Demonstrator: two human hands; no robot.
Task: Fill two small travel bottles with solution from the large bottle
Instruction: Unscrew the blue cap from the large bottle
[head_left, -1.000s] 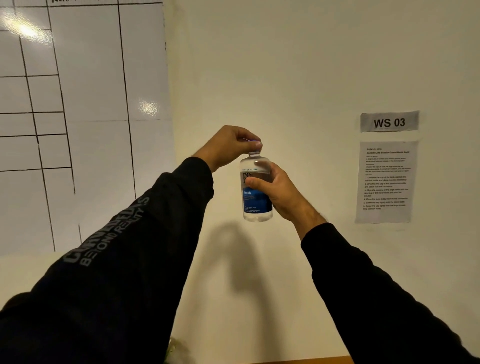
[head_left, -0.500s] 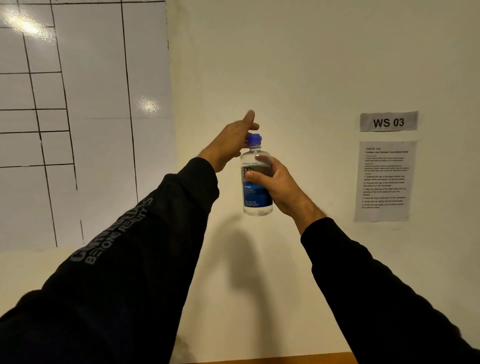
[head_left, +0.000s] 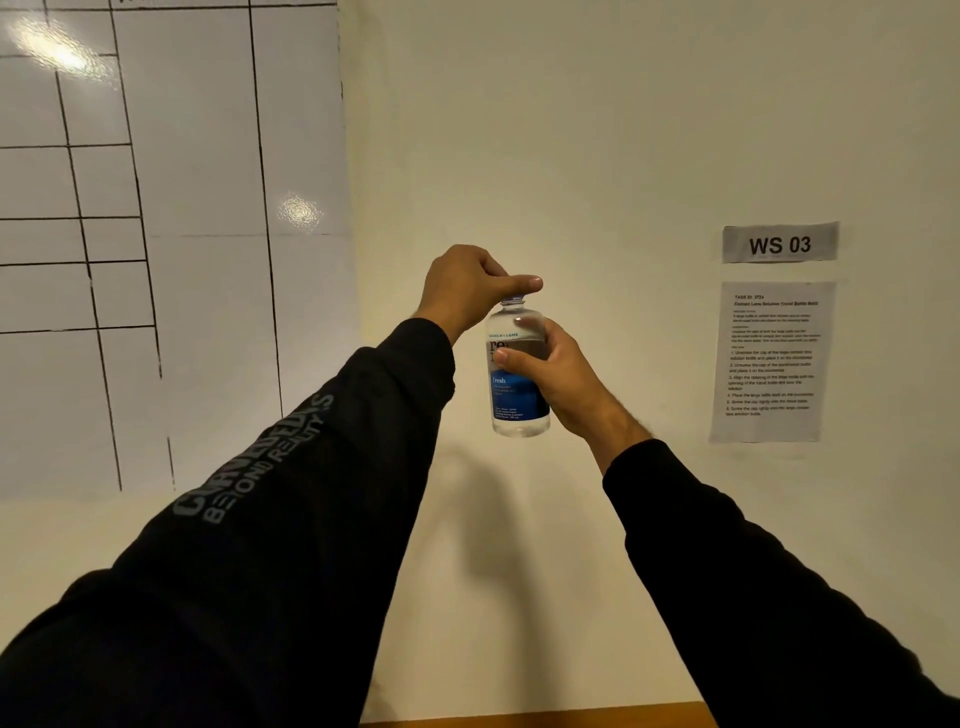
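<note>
Cream wall (head_left: 571, 130) fills the back, and the large bottle (head_left: 518, 384) is held up in the air in front of it. Far to the left of the bottle hangs a shiny white board (head_left: 171, 208) with black lines. A black sleeve (head_left: 291, 493) with gray letters reaches up toward the bottle from the left. The left hand (head_left: 467, 291) sits right on top of the bottle, fingers curled down over the blue cap (head_left: 511, 300), thumb sticking out to the right. Half a second ago this hand was spread beside the cap and the whole cap showed; now only its bottom edge peeks out. The right hand (head_left: 556, 374) wraps around the bottle's middle from the right and holds it upright, same as before. Well to the right of the bottle are a "WS 03" sign (head_left: 779, 243) and a printed paper sheet (head_left: 771, 361) below it. A thin strip of bench (head_left: 545, 716) shows far below the bottle.
</note>
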